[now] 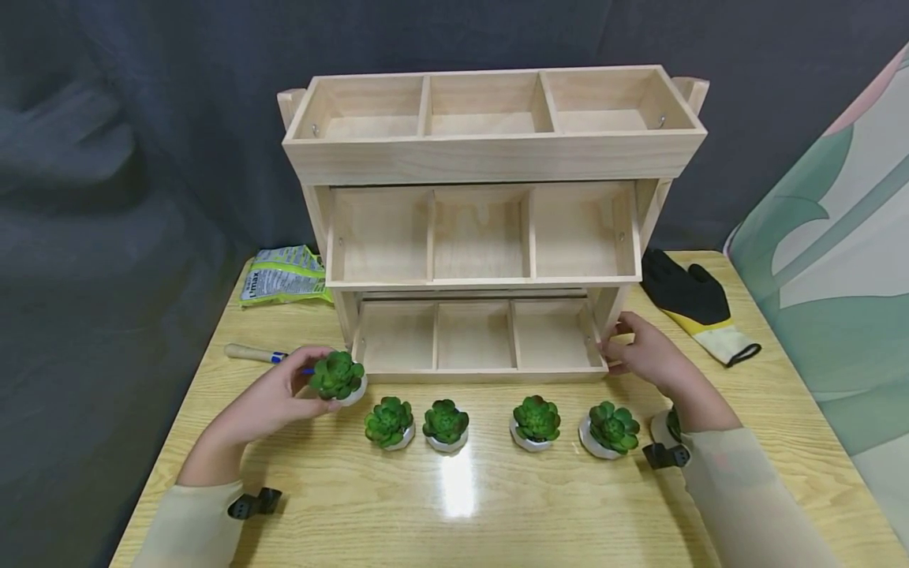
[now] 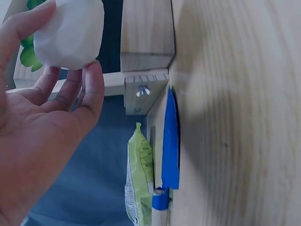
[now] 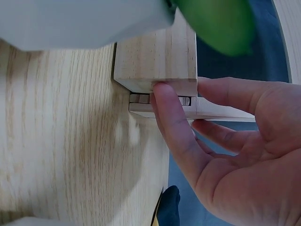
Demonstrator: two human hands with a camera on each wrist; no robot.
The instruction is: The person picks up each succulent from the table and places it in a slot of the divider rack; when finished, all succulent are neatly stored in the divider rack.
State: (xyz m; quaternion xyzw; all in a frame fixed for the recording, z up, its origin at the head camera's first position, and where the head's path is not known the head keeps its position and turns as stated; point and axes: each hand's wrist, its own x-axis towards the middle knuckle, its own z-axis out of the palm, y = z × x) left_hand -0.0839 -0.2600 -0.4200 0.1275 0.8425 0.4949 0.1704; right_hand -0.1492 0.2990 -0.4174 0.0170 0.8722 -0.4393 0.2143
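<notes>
Sleeves: closest to us, the left sleeve [image 1: 192, 525] at 8 o'clock, the right sleeve [image 1: 753, 489] at 4, clock centred on the head view.
Succulent row: upright on the tabletop [image 1: 398, 505], first succulent [image 1: 388, 422] at 7, second succulent [image 1: 446, 422] at 6, third succulent [image 1: 537, 420] at 5, fourth succulent [image 1: 614, 428] at 4, another tucked under the right wrist; spaced, presumably, so none knocks its neighbour.
Held succulent [image 1: 338, 375]: up at 8, just beside the bottom box's left front corner!
Left hand [image 1: 277, 402]: grip closed, thumb and fingers pinching the white pot [image 2: 70, 33], likely to spare the leaves.
Right hand [image 1: 642, 359]: between 3 and 4, bent fingers touching the rack's lower right end, perhaps to steady it; firm grip or mere contact, cannot tell.
Bottom box [image 1: 476, 377]: at 6, lowest of three stepped tiers, set back apparently to let light reach each.
Sides: blue-bladed tool [image 1: 248, 352] past 8, bag [image 1: 284, 276] at 9, glove [image 1: 689, 296] at 3, seemingly parked out of the way.
Upper tiers: middle box [image 1: 483, 282], then top box [image 1: 497, 160] at 12.
Backdrop: dark curtain [image 1: 461, 31], farthest, at 12.
</notes>
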